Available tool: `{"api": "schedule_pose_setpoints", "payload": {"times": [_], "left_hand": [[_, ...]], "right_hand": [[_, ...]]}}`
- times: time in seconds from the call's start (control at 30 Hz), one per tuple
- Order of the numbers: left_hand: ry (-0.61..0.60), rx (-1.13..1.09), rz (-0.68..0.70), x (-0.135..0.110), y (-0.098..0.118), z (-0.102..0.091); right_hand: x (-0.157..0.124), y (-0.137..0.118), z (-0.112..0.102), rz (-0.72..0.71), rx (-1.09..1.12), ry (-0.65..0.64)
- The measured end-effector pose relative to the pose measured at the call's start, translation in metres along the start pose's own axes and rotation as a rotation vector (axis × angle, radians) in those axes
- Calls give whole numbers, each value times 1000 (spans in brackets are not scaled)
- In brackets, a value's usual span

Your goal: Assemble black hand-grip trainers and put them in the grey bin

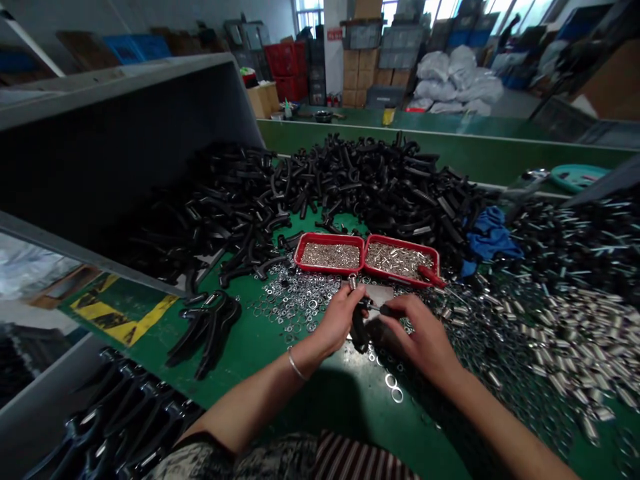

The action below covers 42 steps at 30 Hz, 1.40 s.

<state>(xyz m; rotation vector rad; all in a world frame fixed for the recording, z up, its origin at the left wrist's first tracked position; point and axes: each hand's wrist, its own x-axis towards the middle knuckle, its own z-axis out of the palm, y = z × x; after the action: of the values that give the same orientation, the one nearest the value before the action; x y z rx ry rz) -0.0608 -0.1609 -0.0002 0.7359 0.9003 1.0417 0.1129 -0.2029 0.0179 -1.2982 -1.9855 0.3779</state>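
My left hand (339, 319) is closed round a black curved plastic handle (358, 329), held upright just above the green table (280, 347). A small metal spring sticks up by its fingertips. My right hand (417, 328) pinches a small dark part against the top of the same handle. Both hands meet just in front of two red trays (367, 249) filled with small silvery pieces. Loose washers (295, 300) lie scattered to the left of the hands.
A big heap of black handles (340, 187) covers the far table. Several finished black pieces (205, 330) lie at the left. Metal sleeves (560, 333) spread at the right beside a blue cloth (490, 237). A grey bin wall (115, 133) rises at the left.
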Motion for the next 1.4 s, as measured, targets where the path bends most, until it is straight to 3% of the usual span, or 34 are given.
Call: {"api": "schedule_pose_setpoints", "payload": {"times": [0.1, 0.27, 0.43, 0.5, 0.63, 0.77, 0.9, 0.93, 1.03, 1.1, 1.13, 1.23, 1.27, 1.4], "left_hand": [[-23, 16, -8, -1, -1, 0], [-70, 7, -32, -4, 3, 0], [-45, 230, 65, -8, 13, 0], [-32, 373, 143, -8, 14, 0], [34, 635, 332, 0, 7, -5], [19, 793, 480, 12, 4, -16], [-154, 878, 537, 16, 7, -28], [-161, 893, 530, 16, 7, -29], [-79, 883, 477, 17, 5, -30], [-54, 850, 481, 15, 3, -28], [-72, 836, 513, 14, 2, -26], [-199, 834, 671, 10, 4, -23], [-226, 839, 701, 9, 5, -23], [-141, 804, 652, 7, 5, -23]], "right_hand": [[-6, -4, 7, -36, 9, -43], [-7, 2, 7, -78, -10, 52], [1, 10, 4, -139, 69, -62], [5, 6, 9, 9, 224, -64], [11, -1, 24, 497, 736, -177], [12, 0, 33, 611, 812, -233], [11, 3, 32, 720, 1021, -569], [11, 4, 32, 708, 973, -577], [12, 5, 31, 518, 581, -307], [11, 5, 32, 424, 450, -217], [10, 4, 33, 417, 459, -248], [7, 2, 35, 485, 624, -504], [6, 2, 34, 496, 630, -527], [6, 4, 32, 435, 404, -291]]}}
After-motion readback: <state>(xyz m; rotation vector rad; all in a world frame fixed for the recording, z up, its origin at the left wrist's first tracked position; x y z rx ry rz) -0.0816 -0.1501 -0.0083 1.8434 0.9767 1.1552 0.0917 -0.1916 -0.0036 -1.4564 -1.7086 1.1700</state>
